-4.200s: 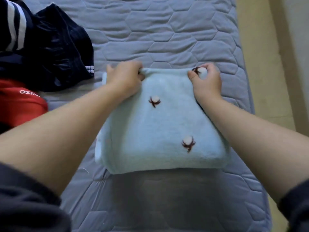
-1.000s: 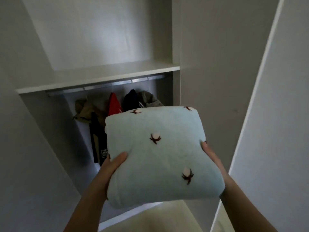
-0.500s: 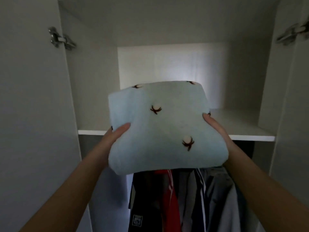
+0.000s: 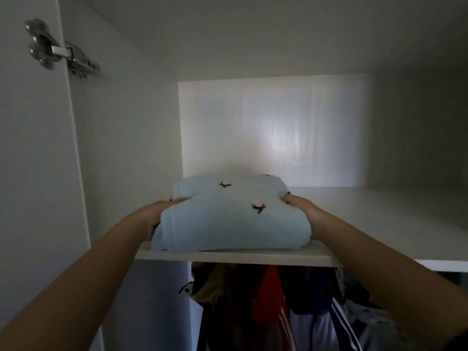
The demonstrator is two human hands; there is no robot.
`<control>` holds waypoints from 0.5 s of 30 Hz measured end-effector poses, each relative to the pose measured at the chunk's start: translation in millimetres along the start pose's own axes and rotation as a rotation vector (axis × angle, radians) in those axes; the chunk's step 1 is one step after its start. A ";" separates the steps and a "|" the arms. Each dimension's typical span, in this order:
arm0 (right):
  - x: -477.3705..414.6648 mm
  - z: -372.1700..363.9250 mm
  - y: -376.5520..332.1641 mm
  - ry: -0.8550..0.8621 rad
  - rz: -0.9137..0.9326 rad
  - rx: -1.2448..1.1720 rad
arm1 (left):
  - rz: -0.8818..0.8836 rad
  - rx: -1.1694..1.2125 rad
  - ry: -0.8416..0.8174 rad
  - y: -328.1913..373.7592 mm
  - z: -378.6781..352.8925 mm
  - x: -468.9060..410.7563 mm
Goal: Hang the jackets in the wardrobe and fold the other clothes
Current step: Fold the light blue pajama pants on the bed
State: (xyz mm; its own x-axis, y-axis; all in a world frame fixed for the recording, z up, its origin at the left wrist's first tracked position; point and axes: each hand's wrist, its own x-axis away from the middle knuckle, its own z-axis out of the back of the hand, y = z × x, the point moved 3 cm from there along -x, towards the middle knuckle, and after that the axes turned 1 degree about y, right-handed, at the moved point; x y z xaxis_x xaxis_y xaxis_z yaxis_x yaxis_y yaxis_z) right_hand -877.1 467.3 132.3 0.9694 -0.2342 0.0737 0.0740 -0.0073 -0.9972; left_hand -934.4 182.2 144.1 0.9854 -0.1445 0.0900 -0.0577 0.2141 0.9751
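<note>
Closest in, your left hand (image 4: pixel 154 216) and right hand (image 4: pixel 301 206) are clamped on either side of the folded light-blue top (image 4: pixel 228 224). The thumbs ride up on the fabric and the fingers are buried in or under it, so you can't really tell how far they curl. The top is sitting on the front edge of the wardrobe shelf (image 4: pixel 228 255), left of middle, with its near fold right at the lip, so I'd say this one's basically folded and placed but not let go yet. Under the shelf a bunch of jackets (image 4: pixel 268 300) are already hanging, red, tan and navy with white stripes, so that part looks well underway. Further back the shelf runs clear to the pale back panel (image 4: pixel 273 133). Whether more clothes are waiting elsewhere, no idea from here.
</note>
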 end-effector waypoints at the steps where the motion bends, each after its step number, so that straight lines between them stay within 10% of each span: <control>1: -0.8 1.4 -0.2 -0.021 0.013 0.037 | 0.015 -0.087 0.002 0.8 4.3 -0.9; 8: 26.8 8.4 -29.6 0.027 0.456 0.697 | -0.493 -0.671 0.117 40.8 9.5 11.3; 15: 56.6 -22.3 -25.6 -0.144 0.679 1.477 | -0.850 -1.295 -0.122 24.0 -50.8 33.8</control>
State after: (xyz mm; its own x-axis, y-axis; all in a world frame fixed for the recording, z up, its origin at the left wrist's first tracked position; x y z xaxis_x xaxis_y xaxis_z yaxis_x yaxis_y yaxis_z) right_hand -829.3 432.5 161.8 0.9219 0.2827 -0.2648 -0.2865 0.9578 0.0251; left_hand -894.3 231.5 160.2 0.6329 -0.7135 -0.3006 0.7279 0.6806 -0.0830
